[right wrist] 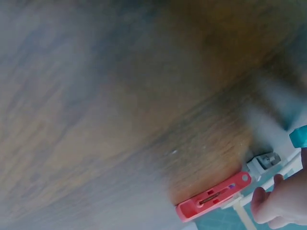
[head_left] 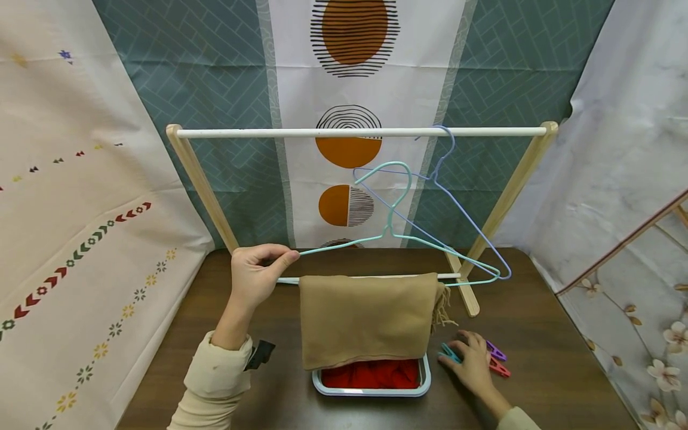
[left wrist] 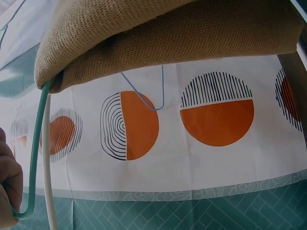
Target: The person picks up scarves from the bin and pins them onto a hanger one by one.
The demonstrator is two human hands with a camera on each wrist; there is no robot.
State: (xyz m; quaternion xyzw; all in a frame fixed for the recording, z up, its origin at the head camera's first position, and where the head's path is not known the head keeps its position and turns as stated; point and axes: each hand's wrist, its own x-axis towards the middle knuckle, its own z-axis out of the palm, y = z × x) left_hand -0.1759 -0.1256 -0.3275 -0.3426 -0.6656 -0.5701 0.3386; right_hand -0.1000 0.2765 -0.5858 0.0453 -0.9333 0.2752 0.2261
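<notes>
My left hand [head_left: 257, 272] pinches the left end of a mint-green clothes hanger [head_left: 389, 224], held up in front of the rack. Over the hanger's lower bar hangs a folded tan scarf [head_left: 368, 322] with fringe at its right end; in the left wrist view, the green bar runs into the scarf's fold. On the table at right, my right hand [head_left: 473, 364] pinches a teal clothespin [head_left: 450, 352] between thumb and fingers. Close beside that hand lie a purple clothespin [head_left: 495, 351] and a red clothespin [right wrist: 213, 196].
A wooden rack with a white top rail [head_left: 322, 133] stands behind. One lilac hanger [head_left: 478, 230] hangs bare from that rail, right of centre. Below the scarf sits a light-rimmed tray [head_left: 371, 392] with red cloth [head_left: 376, 375] inside. Patterned fabric [head_left: 537, 173] surrounds the brown table [head_left: 290, 397].
</notes>
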